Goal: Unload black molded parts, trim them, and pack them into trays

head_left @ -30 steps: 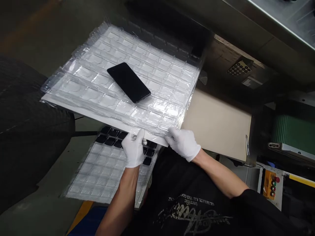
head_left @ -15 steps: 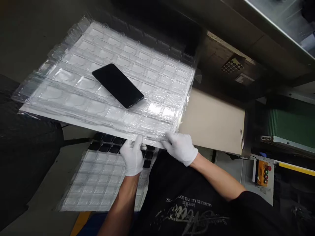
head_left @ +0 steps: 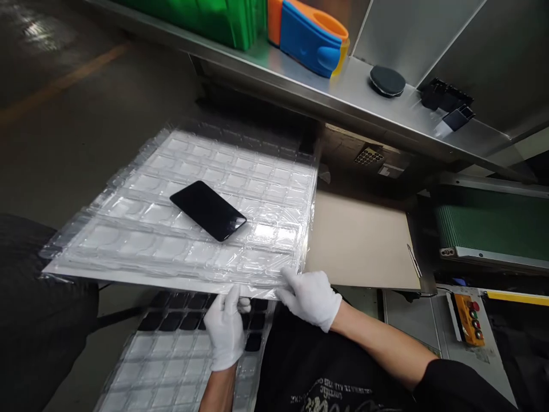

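Note:
A stack of clear plastic blister trays (head_left: 141, 212) lies over a white board (head_left: 141, 280), its front edge facing me. On the trays rests a black smartphone (head_left: 208, 210), screen up. My left hand (head_left: 225, 329), in a white glove, pinches the board's front edge with the thumb on top and the fingers curled beneath. At the front right corner, my gloved right hand (head_left: 312, 298) is closed on the edge of the trays and board. Its fingertips are partly hidden under that corner. Below my left hand is another compartmented tray (head_left: 171, 349), with black pieces in some pockets.
A beige work surface (head_left: 360, 240) with tweezers (head_left: 414, 260) adjoins on the right. Above runs a metal shelf (head_left: 351, 86) holding a green bin (head_left: 223, 20), a blue-and-orange holder (head_left: 309, 37) and a black round pad (head_left: 387, 80). A green conveyor (head_left: 493, 220) and orange button box (head_left: 469, 320) stand right.
My view has tilted up, so the trays, phone and hands sit lower in the picture and more of the shelf shows. Both hands keep their hold at the same edge.

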Demonstrator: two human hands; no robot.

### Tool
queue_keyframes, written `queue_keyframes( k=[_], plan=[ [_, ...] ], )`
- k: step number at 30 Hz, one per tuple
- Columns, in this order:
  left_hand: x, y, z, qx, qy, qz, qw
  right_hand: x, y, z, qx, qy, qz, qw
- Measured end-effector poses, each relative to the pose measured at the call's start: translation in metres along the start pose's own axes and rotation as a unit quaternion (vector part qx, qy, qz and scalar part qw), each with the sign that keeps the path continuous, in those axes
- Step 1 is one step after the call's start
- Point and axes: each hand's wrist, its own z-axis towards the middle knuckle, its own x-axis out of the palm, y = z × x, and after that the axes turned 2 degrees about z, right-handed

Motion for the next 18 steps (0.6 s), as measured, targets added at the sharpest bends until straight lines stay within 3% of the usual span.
queue_keyframes(
  k=[3, 7, 10, 12, 14, 18],
  plan=[
    [-0.011, -0.005, 0.005, -0.005, -0.003, -0.036, 0.999, -0.002, -0.011, -0.015, -0.047, -0.049, 0.067, 0.995],
    [-0.027, -0.011, 0.013, 0.014, -0.091, -0.028, 0.995, -0.003, -0.042, -0.032, -0.041, -0.111, 0.150, 0.982],
    [-0.030, -0.024, 0.011, 0.123, -0.157, 0.058, 0.978, 0.005, -0.073, -0.038, 0.037, -0.134, 0.169, 0.976],
    [-0.024, -0.040, 0.006, 0.220, -0.168, 0.116, 0.954, 0.015, -0.093, -0.039, 0.085, -0.131, 0.166, 0.974],
    [-0.009, -0.060, 0.000, 0.324, -0.128, 0.148, 0.925, 0.026, -0.110, -0.041, 0.116, -0.119, 0.159, 0.973],
    [0.039, -0.093, -0.011, 0.495, 0.046, 0.215, 0.841, 0.042, -0.134, -0.049, 0.134, -0.079, 0.164, 0.974]
  ],
)
